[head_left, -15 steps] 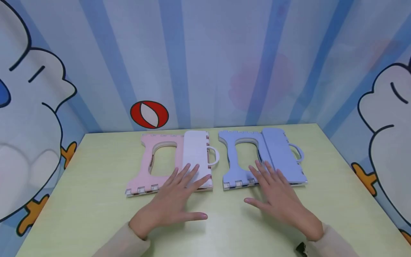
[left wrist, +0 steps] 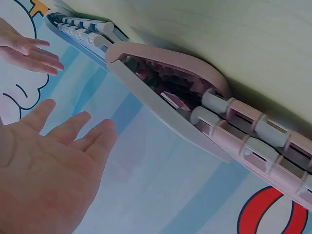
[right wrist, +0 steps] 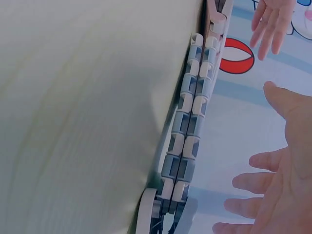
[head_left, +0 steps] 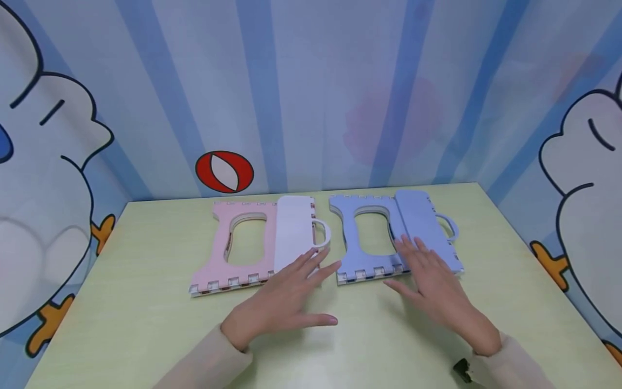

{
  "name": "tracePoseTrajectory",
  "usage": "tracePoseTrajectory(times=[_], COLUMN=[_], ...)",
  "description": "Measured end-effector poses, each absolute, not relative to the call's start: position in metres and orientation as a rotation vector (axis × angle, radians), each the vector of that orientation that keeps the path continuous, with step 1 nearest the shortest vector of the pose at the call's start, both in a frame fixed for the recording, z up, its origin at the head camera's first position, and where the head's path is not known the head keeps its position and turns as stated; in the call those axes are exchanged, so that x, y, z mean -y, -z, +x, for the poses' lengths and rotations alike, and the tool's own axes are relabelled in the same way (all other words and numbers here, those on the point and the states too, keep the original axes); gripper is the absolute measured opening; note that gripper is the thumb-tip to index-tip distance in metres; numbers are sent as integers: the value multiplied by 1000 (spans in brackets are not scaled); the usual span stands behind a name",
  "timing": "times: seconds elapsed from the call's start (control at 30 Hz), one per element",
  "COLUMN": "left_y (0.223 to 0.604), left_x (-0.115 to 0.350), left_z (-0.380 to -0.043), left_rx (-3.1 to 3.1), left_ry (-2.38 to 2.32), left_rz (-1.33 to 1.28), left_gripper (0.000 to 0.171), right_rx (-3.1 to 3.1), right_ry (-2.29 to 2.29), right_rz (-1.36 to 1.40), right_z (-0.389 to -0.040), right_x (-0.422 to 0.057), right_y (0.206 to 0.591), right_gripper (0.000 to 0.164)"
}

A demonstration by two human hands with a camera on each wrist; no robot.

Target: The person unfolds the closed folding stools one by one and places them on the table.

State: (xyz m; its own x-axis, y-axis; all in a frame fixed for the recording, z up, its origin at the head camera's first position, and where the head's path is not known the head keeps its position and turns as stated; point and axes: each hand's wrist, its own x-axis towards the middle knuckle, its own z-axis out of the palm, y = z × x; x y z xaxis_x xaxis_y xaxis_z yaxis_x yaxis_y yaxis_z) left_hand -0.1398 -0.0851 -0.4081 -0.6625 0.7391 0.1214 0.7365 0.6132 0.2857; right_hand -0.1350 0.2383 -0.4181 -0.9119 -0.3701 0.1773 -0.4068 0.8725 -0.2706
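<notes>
Side by side at centre, lying flat: one pink-and-white folded stool (head_left: 270,232) and, to its right, one blue folded stool (head_left: 400,224). Left hand (head_left: 286,300), fingers spread, holding nothing, at the first's near right corner; right hand (head_left: 434,283), likewise, at the second's near edge, clearance hard to judge. Beneath: pale table (head_left: 121,302). Behind: striped backdrop (head_left: 316,108).

- Pink-and-white folding stool (head_left: 270,237): folded, lying flat on table (head_left: 121,302), left of the blue one. Pink frame with large rounded cutout, white panel on right, white loop handle (head_left: 329,233) off that edge.
- Blue folding stool (head_left: 413,213): same form, all-blue top face, also folded flat, handle (head_left: 454,227) pointing right.
- Near edges: hinge knuckles on both. Side by side, small gap.
</notes>
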Motion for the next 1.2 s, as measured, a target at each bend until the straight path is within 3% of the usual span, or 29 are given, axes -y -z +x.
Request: tracePoseTrajectory(times=[0.67, 1.2], left_y=[408, 406], left_x=[60, 39], left_z=[-149, -157], left_rx=[-2785, -2769], left_ry=[-477, -478], left_rz=[1351, 1357], left_gripper=[89, 67], right_rx=[2827, 2886], right_ry=[-510, -670], right_rz=[461, 307], right_z=[-137, -148], right_x=[-268, -300], right_y=[418, 415], right_gripper=[78, 72])
